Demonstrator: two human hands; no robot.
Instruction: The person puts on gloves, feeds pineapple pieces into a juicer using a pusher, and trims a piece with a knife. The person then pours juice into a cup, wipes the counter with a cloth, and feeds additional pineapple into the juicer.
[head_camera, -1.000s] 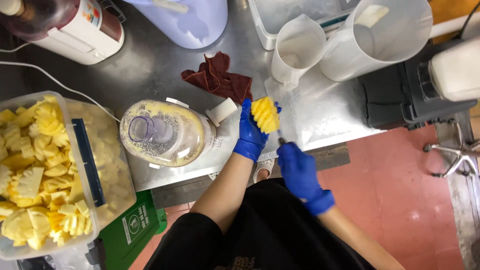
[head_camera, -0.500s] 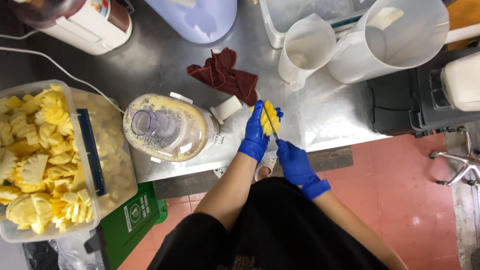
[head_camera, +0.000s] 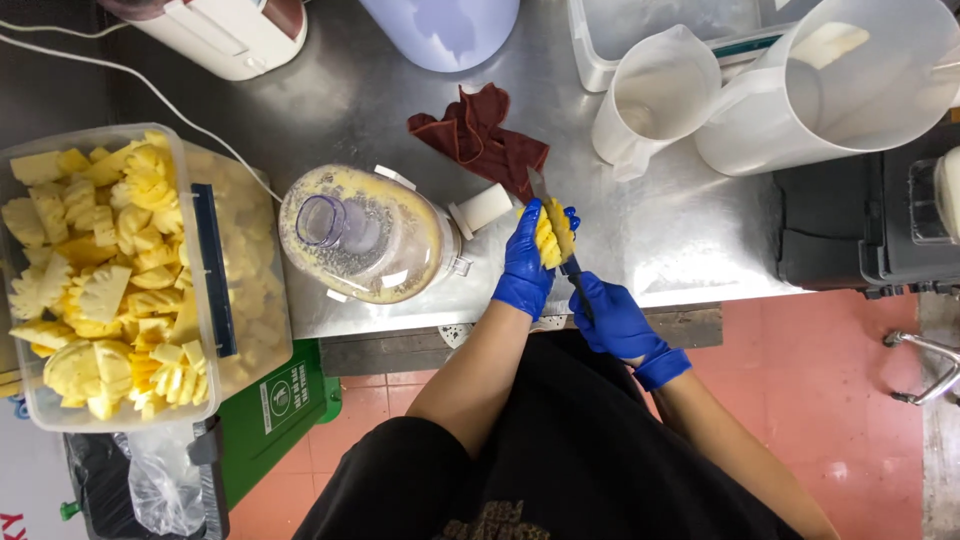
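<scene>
Your left hand (head_camera: 523, 268) grips one pineapple piece (head_camera: 553, 234) on the steel counter (head_camera: 340, 95), near its front edge at 3 o'clock of the one blender jar (head_camera: 365, 235). Your right hand (head_camera: 612, 315) is closed on one knife (head_camera: 557, 230); the blade is mostly hidden behind the fruit. Two white pitchers (head_camera: 655, 98) at 1 o'clock, one red cloth (head_camera: 480, 135), one tub of pineapple chunks (head_camera: 110, 270) cut off at 9 o'clock.
</scene>
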